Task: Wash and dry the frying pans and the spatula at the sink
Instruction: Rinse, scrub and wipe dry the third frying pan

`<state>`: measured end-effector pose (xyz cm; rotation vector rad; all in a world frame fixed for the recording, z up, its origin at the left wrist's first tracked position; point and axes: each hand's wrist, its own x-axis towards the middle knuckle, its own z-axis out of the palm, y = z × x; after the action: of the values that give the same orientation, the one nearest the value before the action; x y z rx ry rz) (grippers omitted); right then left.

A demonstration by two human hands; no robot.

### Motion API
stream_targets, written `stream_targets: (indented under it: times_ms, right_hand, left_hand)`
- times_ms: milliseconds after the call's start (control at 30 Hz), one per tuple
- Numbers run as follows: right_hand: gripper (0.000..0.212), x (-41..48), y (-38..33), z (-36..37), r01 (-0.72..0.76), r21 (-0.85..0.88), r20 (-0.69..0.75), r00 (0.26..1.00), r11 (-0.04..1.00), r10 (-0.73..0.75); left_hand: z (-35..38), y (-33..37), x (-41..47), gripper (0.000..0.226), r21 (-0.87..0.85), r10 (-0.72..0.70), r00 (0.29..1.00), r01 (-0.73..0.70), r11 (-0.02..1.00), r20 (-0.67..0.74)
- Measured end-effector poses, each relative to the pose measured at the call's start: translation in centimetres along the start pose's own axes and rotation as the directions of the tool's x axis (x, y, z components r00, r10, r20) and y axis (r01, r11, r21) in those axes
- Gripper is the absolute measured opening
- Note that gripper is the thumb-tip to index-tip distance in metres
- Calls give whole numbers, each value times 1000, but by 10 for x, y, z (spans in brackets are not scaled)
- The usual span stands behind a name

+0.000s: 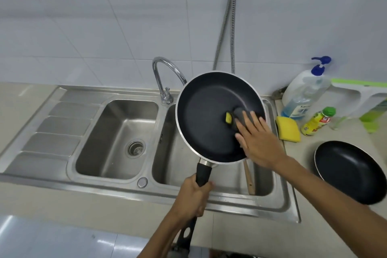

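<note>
A large black frying pan (207, 115) is held tilted over the right sink basin (228, 178). My left hand (191, 197) grips its black handle. My right hand (259, 142), fingers straight, presses a grey-and-yellow scrub sponge (235, 118) against the pan's inner surface. A wooden spatula handle (250, 178) leans inside the right basin, mostly hidden under the pan. A second, smaller black frying pan (349, 170) lies on the counter at the right.
The left basin (117, 138) with its drain, a drainboard (52, 128) further left, and the chrome tap (163, 79) behind. On the right counter lie a yellow sponge (288, 129), a pump soap bottle (303, 92), a small yellow bottle (317, 121) and a white-green rack (364, 98).
</note>
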<state>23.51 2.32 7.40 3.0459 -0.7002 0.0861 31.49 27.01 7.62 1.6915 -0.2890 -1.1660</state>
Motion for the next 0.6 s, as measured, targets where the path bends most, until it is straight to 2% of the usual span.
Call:
stream_targets:
  times_ms: [67,100,133,167,233,300,333,400,467,567,600]
  right_hand:
    - [62,-42,-41,1,112,169,86,988,979,-128]
    - [59,-43,-61,-2,166,266,83,977,950,-194]
    - [60,-29,-77,-9,178,355,34,979,918,-203]
    - [62,-1,-86,-16,152,370,-17,987,917,-157]
    - [67,65,-80,-31,-3,273,-92,995,962,29]
    - [68,111,-42,-44,-187,149,-119,971,971,206]
    - [68,118,-18,-44,-248,99,-124,958,964,259]
    - [68,103,18,-35,-273,34,-146,950,961,275]
    - [68,57,18,-26,-217,56,-103,970,975,222]
    - [63,-2,-49,-24,36,316,62,996,948,-58]
    - [60,4,-69,-35,120,411,11,991,904,-136]
  left_hand:
    - [4,5,0,21,67,37,999,-38,997,7]
    - [8,8,-1,20,129,63,998,-65,990,16]
    - [12,11,-1,20,184,81,996,-86,979,31]
    - [17,13,-2,21,212,88,995,-94,973,39]
    - [26,20,-3,21,171,79,996,-85,982,40]
    - [31,25,-3,21,92,78,996,-81,992,43]
    - [30,29,-1,21,66,79,996,-82,994,41]
    - [21,36,6,22,58,101,995,-102,993,15]
    - [13,43,16,23,82,144,990,-143,986,-11]
    - [8,49,27,20,204,201,979,-194,960,-16]
    - [11,50,27,22,255,206,979,-198,946,-2]
